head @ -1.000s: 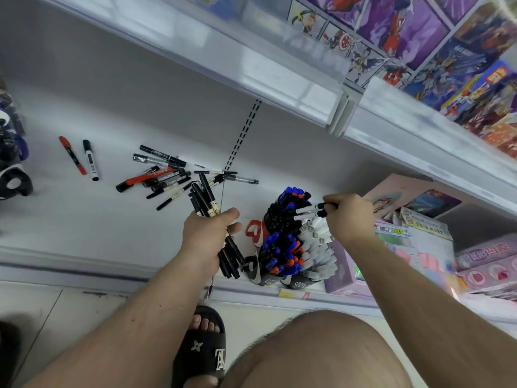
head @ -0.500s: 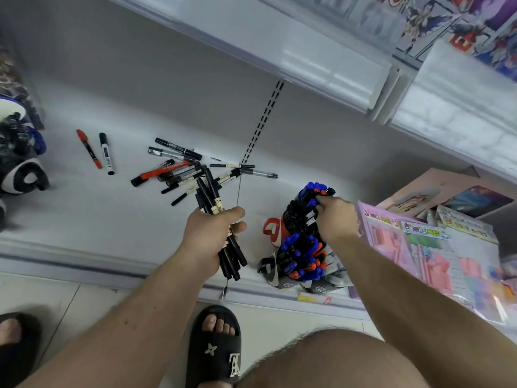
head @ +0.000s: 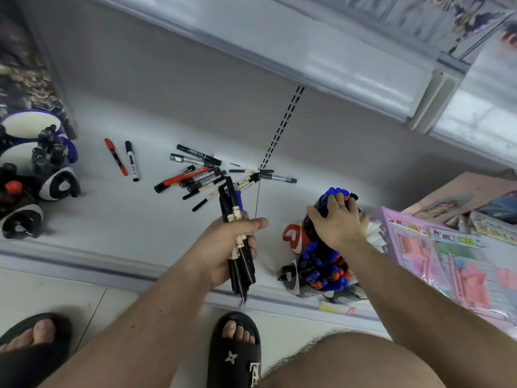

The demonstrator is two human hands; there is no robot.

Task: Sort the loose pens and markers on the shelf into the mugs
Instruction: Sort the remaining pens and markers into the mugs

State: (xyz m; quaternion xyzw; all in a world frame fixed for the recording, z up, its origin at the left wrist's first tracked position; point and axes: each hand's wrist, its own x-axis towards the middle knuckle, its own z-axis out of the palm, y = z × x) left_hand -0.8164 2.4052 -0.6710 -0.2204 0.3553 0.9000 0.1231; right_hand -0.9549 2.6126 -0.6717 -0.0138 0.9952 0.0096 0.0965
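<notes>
My left hand [head: 221, 247] grips a bundle of black pens [head: 228, 200] upright above the front of the white shelf [head: 84, 219]. My right hand [head: 338, 222] rests with spread fingers on the caps of the pens standing in a mug with a red handle [head: 292, 238]. In front of it a mug with a black-and-white handle [head: 289, 277] is packed with blue, red and black pens. A pile of loose pens and markers [head: 195, 177] lies on the shelf beyond my left hand. A red marker [head: 116, 156] and a black-capped white marker [head: 132, 161] lie apart further left.
Several more mugs, some holding markers, stand at the left end [head: 58, 183]. Pink stationery packs [head: 436, 256] lie right of the filled mugs. An upper shelf [head: 307, 57] overhangs the back. My sandalled feet [head: 237, 348] are on the tiled floor below the shelf edge.
My right hand held two white markers over the mugs a second ago; they have left it, and it now rests on the pen tops. The left hand keeps its bundle.
</notes>
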